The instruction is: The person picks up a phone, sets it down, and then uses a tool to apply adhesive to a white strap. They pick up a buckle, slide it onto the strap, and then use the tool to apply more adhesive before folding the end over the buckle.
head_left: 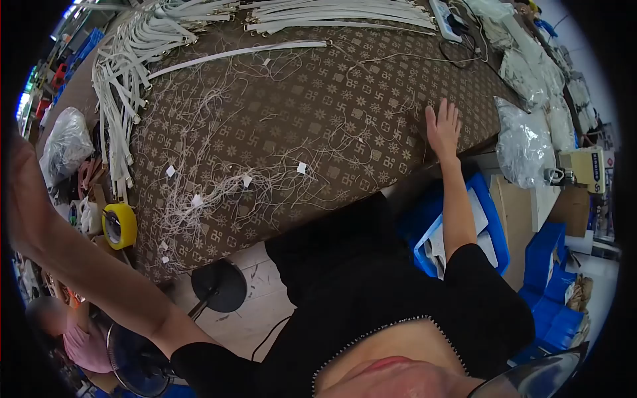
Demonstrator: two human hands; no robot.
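Note:
My right hand (443, 129) lies flat, fingers spread and holding nothing, at the right edge of the patterned brown tablecloth (285, 119). At the far left edge of view, my left hand (24, 179) is dark and cut off, so its fingers do not show. Tangled pale threads (232, 189) with several small white tags (302, 168) lie across the cloth. White straps with metal ends (123, 86) hang in a heap at the left. More white straps (338, 14) lie in a row at the back, and a single strap (245, 50) lies in front of them.
A yellow tape roll (119, 225) and a plastic bag (66, 146) are at the left. A power strip (446, 21) with cables lies at the back right, near clear plastic bags (524, 142). Below my right arm stands a blue bin (499, 239). Another person (86, 341) is at lower left.

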